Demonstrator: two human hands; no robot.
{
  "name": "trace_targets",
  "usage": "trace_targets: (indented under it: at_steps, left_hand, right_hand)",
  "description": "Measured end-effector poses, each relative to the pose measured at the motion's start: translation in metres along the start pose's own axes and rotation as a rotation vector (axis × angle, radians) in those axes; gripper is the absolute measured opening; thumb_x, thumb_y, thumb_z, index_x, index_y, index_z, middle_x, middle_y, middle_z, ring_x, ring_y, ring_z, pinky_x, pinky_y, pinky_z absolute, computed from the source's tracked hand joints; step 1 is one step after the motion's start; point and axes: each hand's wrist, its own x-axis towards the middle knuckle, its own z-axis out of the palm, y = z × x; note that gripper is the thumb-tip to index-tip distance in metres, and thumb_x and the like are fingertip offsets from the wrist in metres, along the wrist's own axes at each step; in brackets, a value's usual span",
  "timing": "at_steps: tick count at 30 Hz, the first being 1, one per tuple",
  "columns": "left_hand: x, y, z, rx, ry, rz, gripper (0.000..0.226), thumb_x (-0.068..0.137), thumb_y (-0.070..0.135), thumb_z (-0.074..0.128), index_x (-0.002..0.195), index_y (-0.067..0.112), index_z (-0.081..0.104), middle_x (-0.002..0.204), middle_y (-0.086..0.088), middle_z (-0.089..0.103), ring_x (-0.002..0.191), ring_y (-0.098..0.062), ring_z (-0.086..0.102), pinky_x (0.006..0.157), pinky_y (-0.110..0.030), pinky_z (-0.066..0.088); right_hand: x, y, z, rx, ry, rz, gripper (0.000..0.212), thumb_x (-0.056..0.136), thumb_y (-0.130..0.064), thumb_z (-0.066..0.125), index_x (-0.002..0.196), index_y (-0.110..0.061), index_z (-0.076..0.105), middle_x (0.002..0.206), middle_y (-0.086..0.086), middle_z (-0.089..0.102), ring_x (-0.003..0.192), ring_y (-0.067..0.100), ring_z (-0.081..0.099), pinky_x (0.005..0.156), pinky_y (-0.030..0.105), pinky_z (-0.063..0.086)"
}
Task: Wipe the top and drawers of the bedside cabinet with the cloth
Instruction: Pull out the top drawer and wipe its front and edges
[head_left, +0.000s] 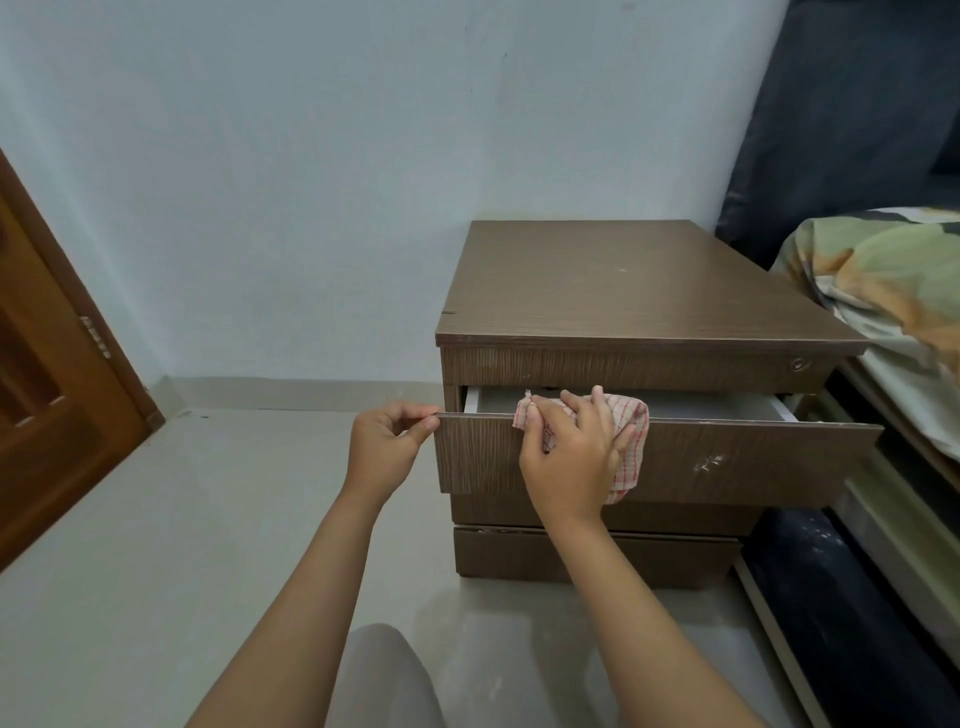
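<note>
pale wall behind cabinet (639, 291). our left hand (387, 449) pinches the open drawer (727, 457) corner; right hand (574, 457) grips cloth (631, 441) on its rim. steady drawer, wipe along.

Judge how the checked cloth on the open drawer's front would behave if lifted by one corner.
The checked cloth looks floppy: it drapes over the drawer front and bunches under the right hand. Probably light, since a loose corner sticks up unsupported. Unlikely to slip, as woven fabric on grained wood.
</note>
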Motion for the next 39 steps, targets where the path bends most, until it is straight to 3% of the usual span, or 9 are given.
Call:
trace_targets:
  at_steps: [10, 19, 23, 28, 33, 39]
  left_hand:
    - [0.000, 0.001, 0.004, 0.060, 0.034, 0.036, 0.020, 0.081, 0.002, 0.067, 0.082, 0.022, 0.069, 0.086, 0.002, 0.071, 0.087, -0.015, 0.067, 0.083, -0.028, 0.052]
    - [-0.003, -0.001, 0.013, 0.062, 0.110, 0.045, 0.016, 0.081, -0.001, 0.066, 0.085, 0.014, 0.069, 0.084, 0.004, 0.069, 0.080, -0.004, 0.066, 0.076, -0.011, 0.050]
    - [-0.003, -0.003, 0.013, 0.049, 0.125, 0.032, 0.014, 0.082, -0.001, 0.066, 0.086, 0.012, 0.069, 0.085, -0.001, 0.070, 0.083, -0.011, 0.066, 0.080, -0.020, 0.050]
    - [-0.005, -0.003, 0.014, 0.063, 0.125, 0.045, 0.013, 0.082, -0.001, 0.065, 0.087, 0.010, 0.069, 0.087, -0.005, 0.070, 0.086, -0.017, 0.066, 0.081, -0.023, 0.050]
    - [-0.005, -0.002, 0.014, 0.074, 0.131, 0.048, 0.012, 0.083, 0.000, 0.065, 0.090, 0.008, 0.069, 0.089, -0.006, 0.070, 0.087, -0.017, 0.066, 0.078, -0.020, 0.050]
    - [-0.006, -0.004, 0.015, 0.056, 0.129, 0.030, 0.012, 0.083, 0.000, 0.065, 0.091, 0.007, 0.070, 0.091, -0.008, 0.071, 0.089, -0.021, 0.067, 0.084, -0.031, 0.052]
  right_hand:
    - [0.008, 0.027, -0.018, -0.021, 0.071, 0.012, 0.013, 0.087, -0.026, 0.058, 0.089, -0.024, 0.071, 0.110, 0.005, 0.066, 0.130, 0.030, 0.042, 0.108, 0.066, 0.015]
    - [0.018, 0.060, -0.036, -0.030, 0.120, 0.012, 0.015, 0.088, -0.025, 0.056, 0.089, -0.021, 0.071, 0.109, 0.006, 0.066, 0.130, 0.031, 0.041, 0.100, 0.066, 0.029]
    - [0.023, 0.077, -0.047, -0.059, 0.128, 0.020, 0.017, 0.088, -0.025, 0.055, 0.090, -0.019, 0.070, 0.110, 0.007, 0.066, 0.131, 0.032, 0.040, 0.105, 0.065, 0.024]
    - [0.030, 0.098, -0.064, -0.056, 0.137, 0.029, 0.025, 0.090, -0.029, 0.049, 0.093, -0.016, 0.071, 0.111, 0.009, 0.065, 0.131, 0.031, 0.039, 0.099, 0.061, 0.035]
    - [0.037, 0.119, -0.075, -0.126, 0.156, 0.054, 0.027, 0.090, -0.032, 0.047, 0.092, -0.017, 0.070, 0.113, 0.007, 0.065, 0.132, 0.032, 0.039, 0.107, 0.066, 0.019]
    - [0.046, 0.146, -0.092, -0.137, 0.199, 0.082, 0.027, 0.089, -0.031, 0.048, 0.091, -0.016, 0.071, 0.111, 0.008, 0.065, 0.131, 0.032, 0.039, 0.105, 0.067, 0.022]
